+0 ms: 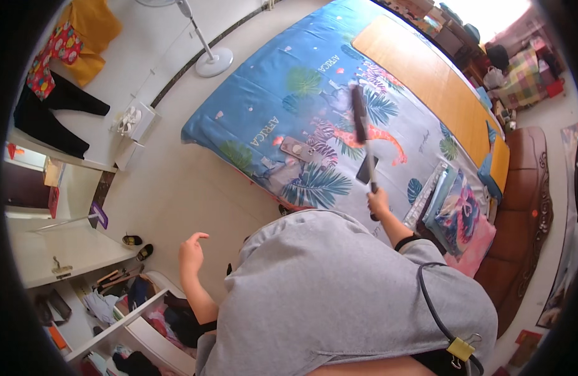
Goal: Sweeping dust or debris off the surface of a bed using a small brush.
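My right hand (377, 201) grips the dark handle of a long bed brush (359, 115). Its pale shaft reaches away over the bed to a dark brown bristle head, and I cannot tell whether the bristles touch the sheet. Beneath lies a blue and grey bed sheet (251, 101) printed with zebras, a giraffe and leaves. A dark smartphone (365, 171) rests on it, partly behind the shaft. Further left is a phone in a pinkish case (296, 148). My left hand (192, 251) hangs empty above the floor, index finger extended.
Folded clothes and bagged textiles (458, 211) are stacked by the brown headboard (519, 188). A wooden board (425, 75) covers the bed's far side. A standing fan (214, 61) is at upper left. Shoes (144, 252) lie beside an open wardrobe (124, 324) at lower left.
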### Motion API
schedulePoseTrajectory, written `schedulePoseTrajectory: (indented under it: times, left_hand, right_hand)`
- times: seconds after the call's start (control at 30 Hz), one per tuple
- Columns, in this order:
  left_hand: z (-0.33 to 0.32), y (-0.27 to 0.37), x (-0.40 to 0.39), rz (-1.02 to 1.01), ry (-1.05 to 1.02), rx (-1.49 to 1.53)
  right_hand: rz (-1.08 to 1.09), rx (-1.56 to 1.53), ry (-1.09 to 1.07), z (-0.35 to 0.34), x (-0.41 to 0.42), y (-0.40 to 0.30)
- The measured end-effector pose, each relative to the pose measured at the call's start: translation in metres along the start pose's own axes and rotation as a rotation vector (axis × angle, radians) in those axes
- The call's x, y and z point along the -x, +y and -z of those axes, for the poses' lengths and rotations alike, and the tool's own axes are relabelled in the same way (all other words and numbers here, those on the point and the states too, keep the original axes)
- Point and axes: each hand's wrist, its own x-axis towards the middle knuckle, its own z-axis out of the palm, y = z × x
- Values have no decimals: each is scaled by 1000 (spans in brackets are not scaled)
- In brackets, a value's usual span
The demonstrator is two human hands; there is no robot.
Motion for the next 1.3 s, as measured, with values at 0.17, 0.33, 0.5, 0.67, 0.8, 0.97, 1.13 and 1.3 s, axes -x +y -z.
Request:
schedulePoseTrajectory:
  times: [0.17, 0.33, 0.5, 0.67, 0.8, 0.97, 1.13, 1.3]
  left_hand:
    - [-11, 7, 3, 89, 61, 65]
    - [-23, 17, 15, 129, 168, 67]
    - [-27, 41, 21, 222, 187, 35]
    - [-38, 45, 14, 177, 182, 36]
    - [-36, 60, 6, 168, 194, 18]
    - [-41, 45, 16, 229, 168, 72]
    - [-57, 19, 35, 251, 124, 42]
    - [-53, 26, 34, 282, 59, 64]
  right_hand:
    - [-306, -446, 205, 60, -126, 6]
    - [-504, -666, 29, 90, -183, 27]
    - [-436, 153, -218, 79, -205, 27]
    - [-392, 55, -269, 54, -208, -12]
    - [-399, 54, -259, 52, -206, -21]
    - [-387, 14, -179, 50, -193, -19]
    - [-345, 52, -214, 54, -196, -12]
    - [-317, 109, -206, 50, -188, -9]
